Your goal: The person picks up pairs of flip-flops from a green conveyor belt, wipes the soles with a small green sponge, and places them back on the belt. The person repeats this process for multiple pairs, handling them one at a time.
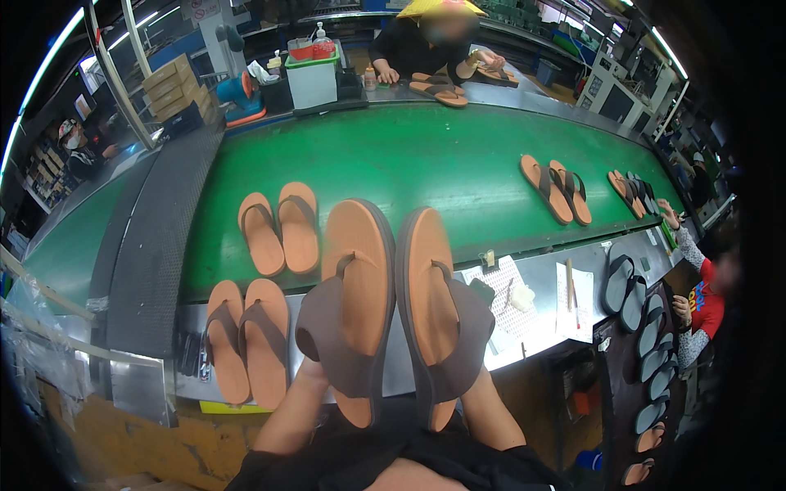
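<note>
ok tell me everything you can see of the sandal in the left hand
It is a thong sandal with a smooth-looking tan-orange footbed, a darker sole edge and a wide, dark brown strap narrowing to a toe post. The strap looks leathery. It is held up, footbed facing the camera, toe end pointing up the picture; its underside is hidden. The left hand holds it low on its left side, fingers mostly hidden. The matching sandal is close on its right.

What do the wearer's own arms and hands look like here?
The left forearm and right forearm are bare, with no watch, bracelet or marking visible. Plain black cloth clothing meets them near the lower edge, probably short sleeves. The left hand and right hand are mostly hidden; no glove shows on their visible parts.
</note>
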`<state>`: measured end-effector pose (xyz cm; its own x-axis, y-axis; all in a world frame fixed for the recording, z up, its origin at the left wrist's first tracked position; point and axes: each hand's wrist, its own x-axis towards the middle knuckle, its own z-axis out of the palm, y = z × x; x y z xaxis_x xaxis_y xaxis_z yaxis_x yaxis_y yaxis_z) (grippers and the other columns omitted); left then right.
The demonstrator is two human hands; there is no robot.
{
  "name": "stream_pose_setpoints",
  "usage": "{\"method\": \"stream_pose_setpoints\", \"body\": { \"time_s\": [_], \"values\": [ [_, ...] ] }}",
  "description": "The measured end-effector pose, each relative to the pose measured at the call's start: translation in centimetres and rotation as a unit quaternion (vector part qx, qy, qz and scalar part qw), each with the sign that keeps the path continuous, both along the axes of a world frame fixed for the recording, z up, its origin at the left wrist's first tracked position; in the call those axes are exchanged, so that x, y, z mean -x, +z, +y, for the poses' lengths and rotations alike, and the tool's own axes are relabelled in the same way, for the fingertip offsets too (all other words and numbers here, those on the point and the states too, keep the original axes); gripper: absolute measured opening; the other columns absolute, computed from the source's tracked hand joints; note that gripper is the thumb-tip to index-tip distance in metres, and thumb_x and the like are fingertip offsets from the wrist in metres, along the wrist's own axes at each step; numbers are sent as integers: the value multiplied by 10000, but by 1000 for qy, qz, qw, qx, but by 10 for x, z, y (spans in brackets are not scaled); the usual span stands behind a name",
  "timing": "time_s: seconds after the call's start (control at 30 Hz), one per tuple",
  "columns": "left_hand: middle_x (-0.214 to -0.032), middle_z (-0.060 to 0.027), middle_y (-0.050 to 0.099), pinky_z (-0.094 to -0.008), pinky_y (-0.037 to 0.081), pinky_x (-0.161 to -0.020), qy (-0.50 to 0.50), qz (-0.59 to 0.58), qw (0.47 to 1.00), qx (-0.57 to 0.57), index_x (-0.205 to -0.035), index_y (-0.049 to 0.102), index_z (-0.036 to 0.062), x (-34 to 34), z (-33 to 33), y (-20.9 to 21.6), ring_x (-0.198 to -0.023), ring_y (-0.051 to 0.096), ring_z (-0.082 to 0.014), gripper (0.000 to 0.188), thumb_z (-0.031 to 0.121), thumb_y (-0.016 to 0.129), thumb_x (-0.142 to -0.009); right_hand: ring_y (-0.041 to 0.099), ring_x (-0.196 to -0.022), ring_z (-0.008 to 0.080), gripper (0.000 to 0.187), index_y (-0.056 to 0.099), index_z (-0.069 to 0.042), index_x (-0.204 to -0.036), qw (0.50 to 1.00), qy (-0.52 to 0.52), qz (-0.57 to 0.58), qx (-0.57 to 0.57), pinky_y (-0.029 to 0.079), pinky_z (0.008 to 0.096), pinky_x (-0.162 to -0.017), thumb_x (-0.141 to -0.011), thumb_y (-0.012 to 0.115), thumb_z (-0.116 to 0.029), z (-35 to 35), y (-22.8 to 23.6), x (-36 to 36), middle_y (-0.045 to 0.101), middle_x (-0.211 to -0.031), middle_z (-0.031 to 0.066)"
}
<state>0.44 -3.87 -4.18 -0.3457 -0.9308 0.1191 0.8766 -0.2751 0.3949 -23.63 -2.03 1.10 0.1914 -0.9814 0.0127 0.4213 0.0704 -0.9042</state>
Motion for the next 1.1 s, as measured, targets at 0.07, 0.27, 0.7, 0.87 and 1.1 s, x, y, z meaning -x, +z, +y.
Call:
{"method": "stream_pose_setpoints", "body": {
  "time_s": [0.07,0.27,0.7,0.87,1.1],
  "values": [
    [-1354,-100,526,-364,492,-1004,27,-71,995,65,-1409,425,50,-8,3,3,-1215,552,-200,471,345,461,-1043,549,-1243,232,521,382,-43,-1463,998,2,-52,-32,488,394,-1032,-1041,453,-339,-2,-18,13,507,-1406,120],
    [-1139,-115,659,-344,524,-887,208,-427,873,114,-1255,551,-29,-27,8,38,-1023,642,-197,497,385,346,-1068,589,-1144,188,493,435,33,-1405,996,-49,-45,58,484,320,-968,-1080,343,-326,-1,-24,42,584,-1285,135],
    [-1173,-158,644,-314,484,-903,126,-377,907,-137,-1261,566,-57,-8,-1,1,-1037,625,-202,513,333,284,-1084,578,-1133,180,480,502,45,-1334,984,-141,42,-100,456,315,-986,-1085,335,-329,-9,-66,0,601,-1252,134],
    [-1154,-166,634,-357,471,-941,297,-656,694,11,-1285,559,-18,-6,14,-36,-1083,606,-262,367,224,475,-1021,537,-1192,178,454,492,44,-1346,979,-90,58,-172,404,303,-1032,-1085,327,-289,-7,-101,-6,574,-1304,132],
    [-1132,-200,624,-405,471,-928,305,-737,589,132,-1202,639,-1,0,45,-25,-1067,588,-340,334,128,646,-895,467,-1318,241,439,414,20,-1430,959,-178,187,-115,354,345,-1093,-1072,346,-224,-6,-126,-22,500,-1409,198]
  ]
}}
